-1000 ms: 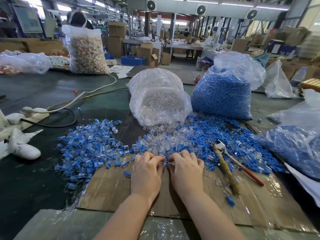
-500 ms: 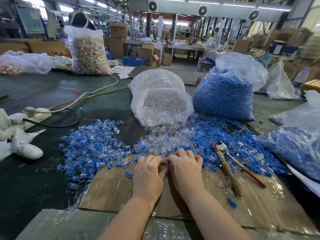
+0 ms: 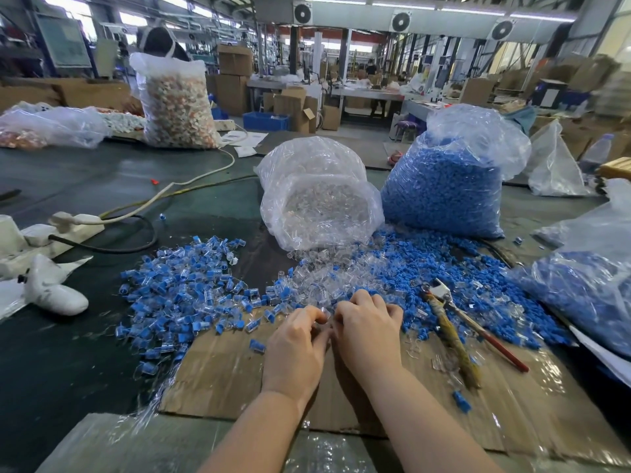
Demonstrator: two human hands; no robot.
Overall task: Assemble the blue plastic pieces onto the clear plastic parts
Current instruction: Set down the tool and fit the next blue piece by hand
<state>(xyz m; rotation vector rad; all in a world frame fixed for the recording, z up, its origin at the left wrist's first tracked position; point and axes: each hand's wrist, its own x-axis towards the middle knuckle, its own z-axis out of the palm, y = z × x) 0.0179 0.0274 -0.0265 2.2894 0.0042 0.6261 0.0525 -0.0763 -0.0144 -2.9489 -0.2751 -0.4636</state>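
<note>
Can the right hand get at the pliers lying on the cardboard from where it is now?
Probably yes. The pliers lie uncovered just right of the right hand, nothing between them. But its fingers seem busy with a small clear part, so it must let go first.

Whatever the left hand (image 3: 296,346) and right hand (image 3: 367,331) pinch between their curled fingertips is hidden by the fingers, so it cannot be identified. The clear plastic bag of blue pieces (image 3: 594,288) at the right is cut off by the picture's edge. The far workshop background is blurred.
</note>
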